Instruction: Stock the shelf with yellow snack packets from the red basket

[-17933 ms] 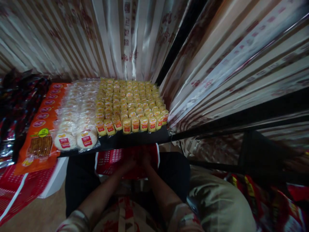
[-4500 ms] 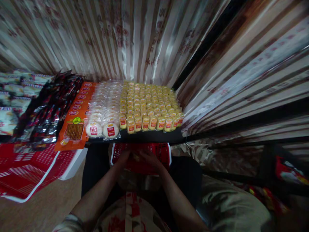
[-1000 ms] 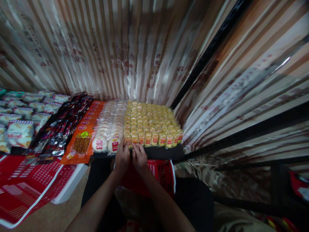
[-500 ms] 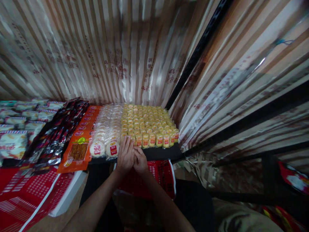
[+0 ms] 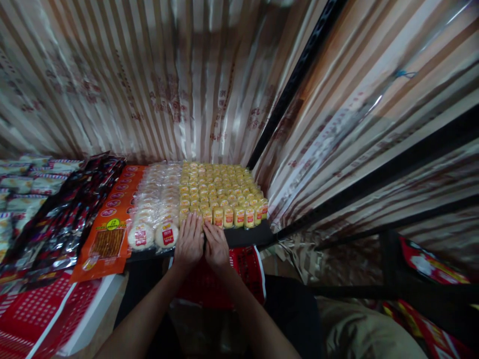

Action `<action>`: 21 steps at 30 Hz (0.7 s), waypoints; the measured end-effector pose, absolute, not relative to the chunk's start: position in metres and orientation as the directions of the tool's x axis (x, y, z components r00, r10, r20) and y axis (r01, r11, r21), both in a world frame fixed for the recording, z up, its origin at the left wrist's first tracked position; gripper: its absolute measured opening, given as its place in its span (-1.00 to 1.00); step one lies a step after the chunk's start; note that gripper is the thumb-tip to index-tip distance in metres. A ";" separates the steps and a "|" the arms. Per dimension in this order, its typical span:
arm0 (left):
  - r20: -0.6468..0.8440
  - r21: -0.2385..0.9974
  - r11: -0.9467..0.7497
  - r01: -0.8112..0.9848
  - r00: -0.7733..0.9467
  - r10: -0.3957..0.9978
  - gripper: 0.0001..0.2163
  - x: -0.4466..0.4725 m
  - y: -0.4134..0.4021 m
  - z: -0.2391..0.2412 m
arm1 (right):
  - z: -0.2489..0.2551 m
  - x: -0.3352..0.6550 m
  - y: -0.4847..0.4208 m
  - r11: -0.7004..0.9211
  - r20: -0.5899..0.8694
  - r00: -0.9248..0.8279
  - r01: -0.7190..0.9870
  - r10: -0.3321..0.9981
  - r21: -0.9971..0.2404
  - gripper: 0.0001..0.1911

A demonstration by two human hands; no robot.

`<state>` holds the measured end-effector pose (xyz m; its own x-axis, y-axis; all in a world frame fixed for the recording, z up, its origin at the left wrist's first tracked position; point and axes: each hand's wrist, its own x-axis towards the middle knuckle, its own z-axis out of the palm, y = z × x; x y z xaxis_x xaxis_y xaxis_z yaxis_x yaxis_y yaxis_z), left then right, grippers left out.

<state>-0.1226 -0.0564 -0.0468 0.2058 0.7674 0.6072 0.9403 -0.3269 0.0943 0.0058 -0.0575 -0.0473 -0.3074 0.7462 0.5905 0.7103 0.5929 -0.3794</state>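
Both hands rest side by side at the front edge of a dark shelf (image 5: 243, 238). My left hand (image 5: 189, 241) lies flat with fingers stretched forward, fingertips touching the front row of small yellow wrapped cakes (image 5: 220, 192). My right hand (image 5: 216, 245) also lies flat next to it, fingers pointing at the same row. Neither hand grips anything that I can see. Just left of the yellow cakes lie rows of round white cakes in clear wrappers (image 5: 155, 214).
Orange snack packs (image 5: 108, 229) and dark shiny packs (image 5: 63, 214) fill the shelf further left. A red basket (image 5: 243, 271) sits below the shelf over my lap. Striped foil covers the walls; a black frame post (image 5: 295, 85) rises at the corner.
My hands came up from the red basket to the front row of yellow cakes, then flattened out side by side. The view has shifted slightly.
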 end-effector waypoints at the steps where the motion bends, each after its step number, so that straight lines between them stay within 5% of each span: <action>1: 0.608 0.092 -0.328 0.940 0.208 0.766 -0.55 -0.123 -0.057 -0.046 | -0.047 0.008 -0.060 0.596 0.596 -0.304 0.706 0.743 -0.383 -0.47; 7: 0.605 0.095 -0.360 0.928 0.233 0.761 -0.57 -0.120 -0.062 -0.038 | -0.046 0.027 -0.061 0.428 0.614 -0.081 0.788 0.785 -0.442 -0.42; 17: 0.556 0.061 -0.432 0.900 0.329 0.763 -0.58 -0.109 -0.058 -0.035 | -0.047 0.038 -0.051 0.515 0.621 -0.192 0.761 0.760 -0.395 -0.42; 21: 0.540 0.050 -0.485 0.873 0.385 0.749 -0.57 -0.099 -0.054 -0.032 | -0.046 0.056 -0.051 0.460 0.649 -0.099 0.785 0.755 -0.415 -0.40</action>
